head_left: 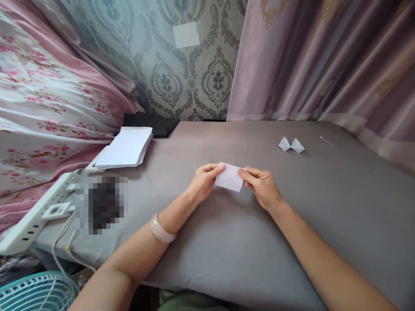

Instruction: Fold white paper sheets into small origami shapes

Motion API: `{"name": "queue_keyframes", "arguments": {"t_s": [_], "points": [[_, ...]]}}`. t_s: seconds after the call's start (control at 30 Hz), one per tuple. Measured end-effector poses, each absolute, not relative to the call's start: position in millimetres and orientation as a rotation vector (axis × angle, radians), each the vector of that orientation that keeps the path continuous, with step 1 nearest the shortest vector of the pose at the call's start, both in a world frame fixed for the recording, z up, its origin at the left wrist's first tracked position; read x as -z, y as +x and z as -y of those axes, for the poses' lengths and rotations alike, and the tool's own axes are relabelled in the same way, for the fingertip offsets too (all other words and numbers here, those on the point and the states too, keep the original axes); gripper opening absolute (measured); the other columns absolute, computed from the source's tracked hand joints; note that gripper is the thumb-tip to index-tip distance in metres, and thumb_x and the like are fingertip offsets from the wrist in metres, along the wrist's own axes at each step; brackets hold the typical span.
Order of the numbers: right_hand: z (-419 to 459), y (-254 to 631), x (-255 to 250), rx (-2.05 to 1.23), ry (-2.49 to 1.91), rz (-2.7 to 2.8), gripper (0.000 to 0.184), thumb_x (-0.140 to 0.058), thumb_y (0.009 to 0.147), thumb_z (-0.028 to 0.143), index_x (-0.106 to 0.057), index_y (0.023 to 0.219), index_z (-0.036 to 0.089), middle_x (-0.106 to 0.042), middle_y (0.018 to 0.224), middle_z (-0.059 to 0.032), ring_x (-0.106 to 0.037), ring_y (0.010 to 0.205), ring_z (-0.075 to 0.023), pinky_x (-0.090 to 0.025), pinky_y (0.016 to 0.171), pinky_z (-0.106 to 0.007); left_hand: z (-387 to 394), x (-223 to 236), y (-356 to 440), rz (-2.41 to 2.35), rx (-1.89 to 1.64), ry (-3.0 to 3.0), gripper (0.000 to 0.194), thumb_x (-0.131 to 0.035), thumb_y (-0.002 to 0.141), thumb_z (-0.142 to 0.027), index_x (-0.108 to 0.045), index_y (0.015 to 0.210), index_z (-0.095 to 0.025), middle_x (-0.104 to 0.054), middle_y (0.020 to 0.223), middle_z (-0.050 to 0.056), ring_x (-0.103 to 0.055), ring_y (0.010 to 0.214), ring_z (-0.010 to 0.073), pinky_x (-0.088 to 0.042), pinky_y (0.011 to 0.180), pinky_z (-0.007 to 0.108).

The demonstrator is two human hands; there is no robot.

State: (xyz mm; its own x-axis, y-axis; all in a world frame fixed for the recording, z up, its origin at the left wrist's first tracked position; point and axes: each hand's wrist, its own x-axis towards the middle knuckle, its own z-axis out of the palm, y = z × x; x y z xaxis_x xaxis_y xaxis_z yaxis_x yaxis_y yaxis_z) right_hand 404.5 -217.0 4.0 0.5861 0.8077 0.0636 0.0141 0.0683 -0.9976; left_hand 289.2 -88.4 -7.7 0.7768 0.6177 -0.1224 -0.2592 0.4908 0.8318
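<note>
Between my two hands is a small folded piece of white paper (230, 178), held above the grey-covered table. Its face shows a faint diagonal crease or edge. My left hand (207, 179) pinches the left side, thumb on top near the upper left corner. On the right side my right hand (259, 183) grips it, the thumb lying over the upper right corner and the fingers curled behind. A pale bangle (161, 229) circles my left wrist. Farther back on the right stands a folded white paper shape with two pointed halves (291, 145).
A stack of white paper (126, 147) lies at the back left, by a black cloth (155, 124). A white power strip (39, 211) with plugs and cables runs along the left edge, near a blurred-out patch. A thin stick (326, 141) lies far right. A turquoise fan (35, 291) is lower left.
</note>
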Motion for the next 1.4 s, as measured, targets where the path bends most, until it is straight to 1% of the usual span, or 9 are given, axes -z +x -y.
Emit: {"name": "queue_keyframes", "arguments": {"t_s": [0.2, 0.3, 0.5, 0.7, 0.9, 1.0, 1.1, 1.27, 1.4], "points": [[211, 408, 0, -0.788, -1.206, 0.412, 0.024, -0.082, 0.061, 0.038, -0.07, 0.064, 0.018, -0.051, 0.059, 0.0034, -0.038, 0.053, -0.0061, -0.031, 0.048, -0.022, 89, 6, 287, -0.414, -0.461, 0.919, 0.033, -0.084, 0.061, -0.032, -0.072, 0.084, -0.012, -0.067, 0.078, 0.005, -0.06, 0.07, 0.0118, -0.044, 0.068, 0.026], [208, 409, 1, -0.77, -1.126, 0.281, 0.026, -0.085, 0.056, 0.037, -0.071, 0.068, 0.018, -0.057, 0.063, 0.0026, -0.044, 0.053, -0.0057, -0.036, 0.047, -0.02, 89, 9, 287, -0.447, -0.457, 0.933, 0.031, -0.084, 0.061, -0.028, -0.07, 0.083, -0.012, -0.065, 0.078, 0.003, -0.058, 0.07, 0.0091, -0.043, 0.068, 0.024], [207, 399, 6, -0.845, -1.218, 0.334, 0.033, -0.084, 0.056, 0.037, -0.071, 0.079, 0.019, -0.067, 0.072, -0.0002, -0.059, 0.062, -0.0102, -0.044, 0.054, -0.021, 85, 12, 290, -0.524, -0.589, 0.829, 0.032, -0.085, 0.057, -0.032, -0.065, 0.073, -0.013, -0.064, 0.076, 0.002, -0.058, 0.071, 0.0106, -0.044, 0.068, 0.025], [209, 393, 11, -0.832, -1.442, 0.637, 0.03, -0.078, 0.062, 0.04, -0.068, 0.079, 0.017, -0.066, 0.07, -0.0008, -0.058, 0.066, -0.0125, -0.044, 0.062, -0.025, 83, 9, 289, -0.534, -0.604, 0.827, 0.036, -0.084, 0.056, -0.037, -0.066, 0.075, -0.012, -0.062, 0.069, 0.002, -0.055, 0.063, 0.0109, -0.041, 0.059, 0.024], [212, 396, 7, -0.851, -1.496, 0.877, 0.034, -0.075, 0.068, 0.039, -0.07, 0.096, 0.02, -0.07, 0.091, -0.0036, -0.059, 0.081, -0.016, -0.044, 0.076, -0.031, 86, 10, 286, -0.532, -0.614, 0.974, 0.03, -0.079, 0.062, -0.039, -0.064, 0.07, -0.015, -0.057, 0.061, -0.001, -0.05, 0.055, 0.0093, -0.034, 0.054, 0.023], [213, 397, 4, -0.807, -1.489, 0.821, 0.035, -0.07, 0.072, 0.046, -0.07, 0.097, 0.021, -0.068, 0.086, -0.0028, -0.056, 0.075, -0.0145, -0.043, 0.068, -0.028, 87, 11, 285, -0.558, -0.579, 1.05, 0.027, -0.077, 0.064, -0.039, -0.065, 0.07, -0.016, -0.058, 0.06, 0.0, -0.051, 0.055, 0.0109, -0.034, 0.054, 0.024], [214, 398, 3, -0.792, -1.488, 0.79, 0.031, -0.067, 0.074, 0.049, -0.073, 0.086, 0.021, -0.065, 0.075, -0.0014, -0.051, 0.067, -0.0124, -0.04, 0.062, -0.027, 86, 11, 284, -0.576, -0.557, 1.058, 0.025, -0.076, 0.063, -0.037, -0.064, 0.069, -0.016, -0.059, 0.06, 0.0, -0.053, 0.055, 0.0124, -0.035, 0.054, 0.025], [215, 404, 5, -0.975, -1.479, 0.774, 0.027, -0.073, 0.068, 0.045, -0.074, 0.076, 0.019, -0.061, 0.065, 0.0012, -0.047, 0.059, -0.0091, -0.037, 0.058, -0.025, 82, 9, 283, -0.576, -0.436, 0.967, 0.025, -0.078, 0.057, -0.031, -0.061, 0.065, -0.015, -0.058, 0.057, 0.0, -0.054, 0.052, 0.0135, -0.038, 0.052, 0.026], [215, 409, 8, -1.112, -1.476, 0.723, 0.03, -0.079, 0.062, 0.042, -0.073, 0.078, 0.017, -0.06, 0.062, 0.0015, -0.049, 0.056, -0.0082, -0.038, 0.056, -0.024, 80, 7, 282, -0.534, -0.32, 0.931, 0.032, -0.082, 0.058, -0.037, -0.064, 0.068, -0.013, -0.064, 0.064, 0.005, -0.059, 0.059, 0.0157, -0.044, 0.06, 0.028]]}}
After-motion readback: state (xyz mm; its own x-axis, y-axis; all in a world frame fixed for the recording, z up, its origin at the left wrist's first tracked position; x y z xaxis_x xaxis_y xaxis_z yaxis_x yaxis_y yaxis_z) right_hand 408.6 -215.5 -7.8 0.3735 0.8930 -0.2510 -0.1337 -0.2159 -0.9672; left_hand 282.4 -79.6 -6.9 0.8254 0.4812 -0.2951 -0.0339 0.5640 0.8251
